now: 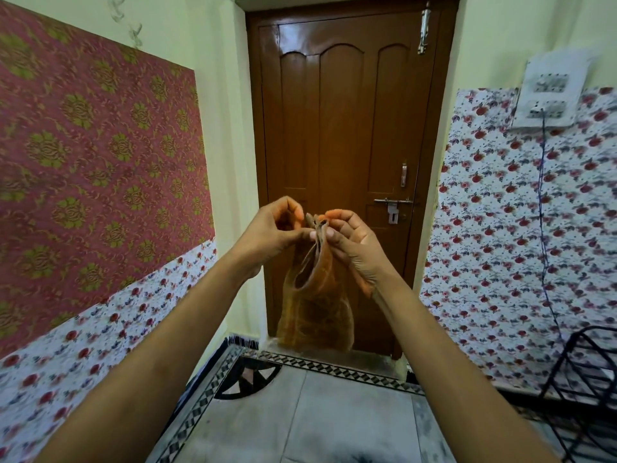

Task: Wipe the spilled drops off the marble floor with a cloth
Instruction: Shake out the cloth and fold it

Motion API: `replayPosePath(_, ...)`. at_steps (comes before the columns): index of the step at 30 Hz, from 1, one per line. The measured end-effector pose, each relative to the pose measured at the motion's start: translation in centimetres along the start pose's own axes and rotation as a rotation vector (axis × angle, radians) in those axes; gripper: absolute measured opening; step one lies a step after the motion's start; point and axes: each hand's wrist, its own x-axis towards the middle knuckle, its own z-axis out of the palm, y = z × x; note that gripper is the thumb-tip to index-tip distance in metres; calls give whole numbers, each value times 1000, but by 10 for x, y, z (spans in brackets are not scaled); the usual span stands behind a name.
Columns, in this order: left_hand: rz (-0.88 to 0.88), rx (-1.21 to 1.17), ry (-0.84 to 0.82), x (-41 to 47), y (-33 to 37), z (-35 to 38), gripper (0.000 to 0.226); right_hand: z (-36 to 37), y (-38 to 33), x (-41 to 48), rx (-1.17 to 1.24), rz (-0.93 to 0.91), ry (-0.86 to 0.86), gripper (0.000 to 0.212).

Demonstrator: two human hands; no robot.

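step: I judge the cloth is being readied, wiping not begun | floor (334, 412): marble, no drops I can make out | cloth (315, 312): orange, hanging in mid-air above the floor's far edge | left hand (273, 228), right hand (350, 242): fingers curled, both pinching its bunched top | next: I'd lower it and find the drops
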Motion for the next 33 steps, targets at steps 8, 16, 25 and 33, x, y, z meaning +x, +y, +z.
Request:
replayPosePath(8,-207,-50,-175,-9,3,5,21,-7,16,1,-142,67,83,31)
replayPosePath(16,-330,258,-254,-6,10,5,58,-14,34,-16,-237,70,178,28)
replayPosePath(25,-141,659,-167,12,30,7,27,-6,68,-34,-327,227,15,19)
replayPosePath(33,-156,665,-178,8,21,-9,23,-28,61,-33,-247,307,-102,39)
